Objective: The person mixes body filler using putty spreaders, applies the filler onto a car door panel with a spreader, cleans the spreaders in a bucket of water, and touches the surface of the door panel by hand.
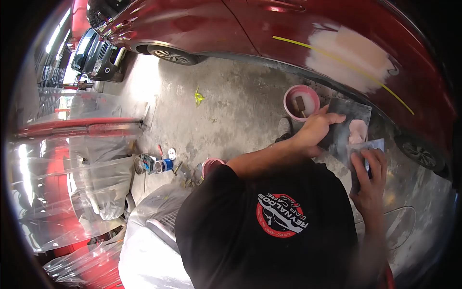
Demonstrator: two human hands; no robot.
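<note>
Left hand point(318, 129) holding board point(340, 134), right hand point(367, 171) holding spreader point(367, 145), pinkish paste point(357, 130), red car point(211, 26)

Putty point(357, 131) on mixing board point(353, 108); spreader point(378, 146) just nearside of putty. Bucket point(316, 98) on floor point(231, 96), left of board; block point(300, 104) inside. Beyond: car point(211, 29), filler patch point(337, 43) on its side, tape strip point(293, 43) across patch. Can point(164, 165) well left.

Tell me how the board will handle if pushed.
The board is probably stiff, since it looks flat with the left hand gripping one side. Likely light, with only that hand gripping it. The pink paste looks soft and may smear.
</note>
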